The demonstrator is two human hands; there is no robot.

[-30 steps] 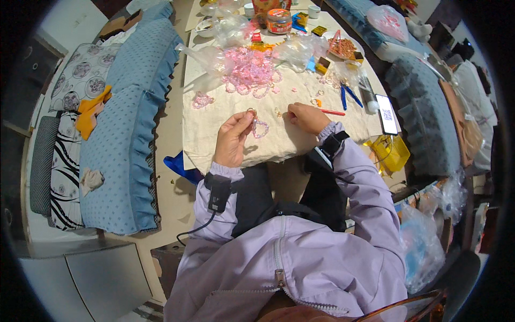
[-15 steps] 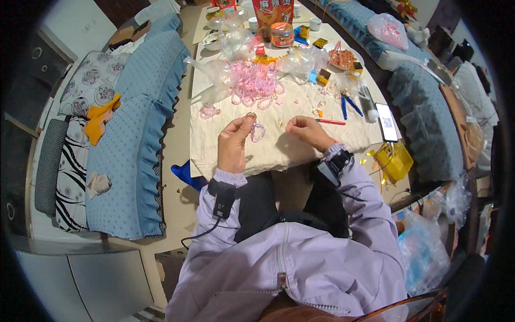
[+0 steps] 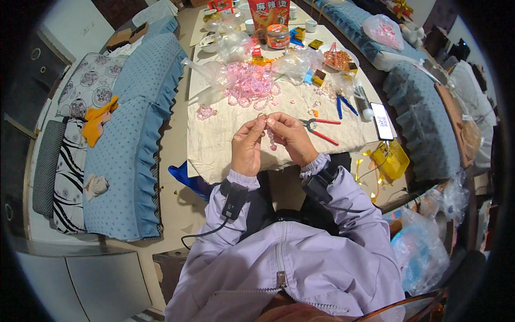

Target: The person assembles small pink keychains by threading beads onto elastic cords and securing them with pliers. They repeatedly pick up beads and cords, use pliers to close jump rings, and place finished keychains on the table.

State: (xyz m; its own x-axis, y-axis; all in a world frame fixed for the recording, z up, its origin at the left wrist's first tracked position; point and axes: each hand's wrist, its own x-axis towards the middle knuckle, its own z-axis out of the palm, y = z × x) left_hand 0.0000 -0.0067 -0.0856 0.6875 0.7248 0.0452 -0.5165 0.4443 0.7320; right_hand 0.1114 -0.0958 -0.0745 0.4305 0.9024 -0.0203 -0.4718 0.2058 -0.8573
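Observation:
My left hand (image 3: 247, 150) and my right hand (image 3: 294, 140) meet above the cloth at the table's near edge, thumbs and fingertips pinched together. A small gold-coloured ring (image 3: 262, 115) shows at the left fingertips. From between the fingers hangs a pink-and-lilac beaded bracelet (image 3: 272, 141); its upper part is hidden by the right hand. Any smaller piece in the pinch cannot be made out. Right of my right hand lie red-handled pliers (image 3: 324, 122). Beyond the hands sits a heap of pink beaded strings (image 3: 249, 80), with a small pink bead bunch (image 3: 206, 111) to its left.
Blue-handled pliers (image 3: 345, 106), a clear tube (image 3: 363, 99) and a phone (image 3: 382, 122) line the right side. Plastic bags (image 3: 292, 65), a jar (image 3: 278, 36) and a plate of snacks (image 3: 340, 58) stand farther back. A yellow basket (image 3: 393, 162) is at the lower right.
My right hand has moved left to meet my left hand, which has shifted slightly right with the ring and bracelet. The red pliers, mostly covered before, now show fully.

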